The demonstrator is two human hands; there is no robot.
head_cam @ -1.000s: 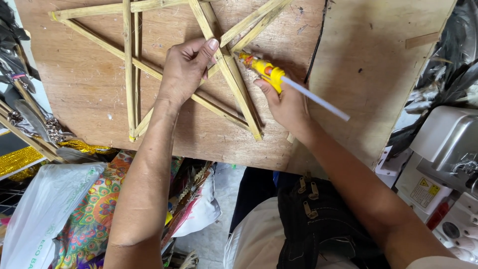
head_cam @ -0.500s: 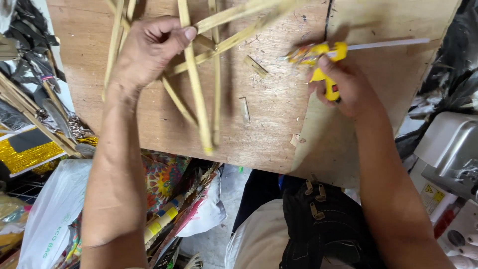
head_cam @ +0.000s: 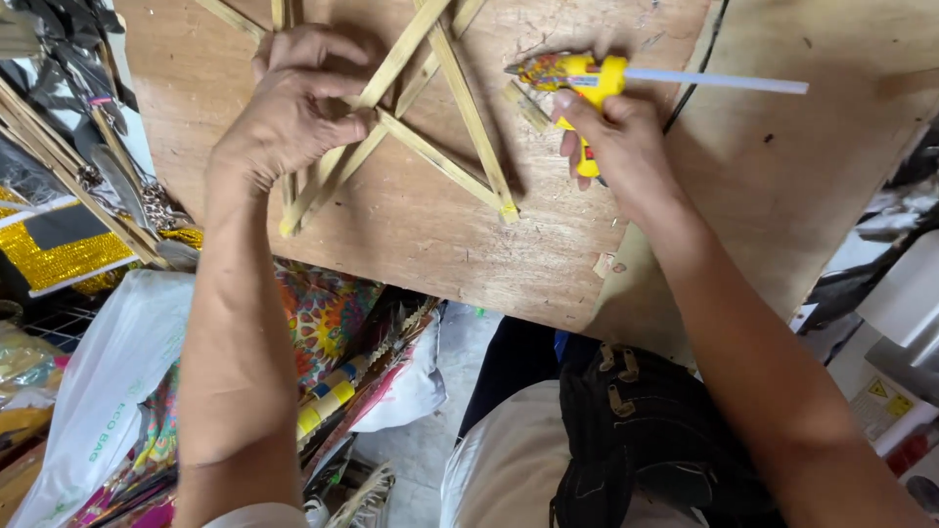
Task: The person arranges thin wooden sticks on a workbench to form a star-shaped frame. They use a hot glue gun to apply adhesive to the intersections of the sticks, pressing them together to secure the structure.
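My left hand (head_cam: 293, 112) grips the bamboo frame (head_cam: 430, 147) flat; my right hand (head_cam: 616, 137) grasps the glue gun (head_cam: 577, 78). I steady the joint before gluing.

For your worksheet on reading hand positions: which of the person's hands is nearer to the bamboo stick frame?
Left. The left hand rests on the bamboo stick frame, its grip around the sticks. The right hand is beside the frame, holding a yellow glue gun.

Both bare forearms extend forward from the body. Left hand (head_cam: 293, 112): knuckles up, fingers curled inward, thumb pressed toward the fingertips in a pinch. Right hand (head_cam: 616, 142): closed in a fist-like grip, fingers wrapped, index finger extended forward
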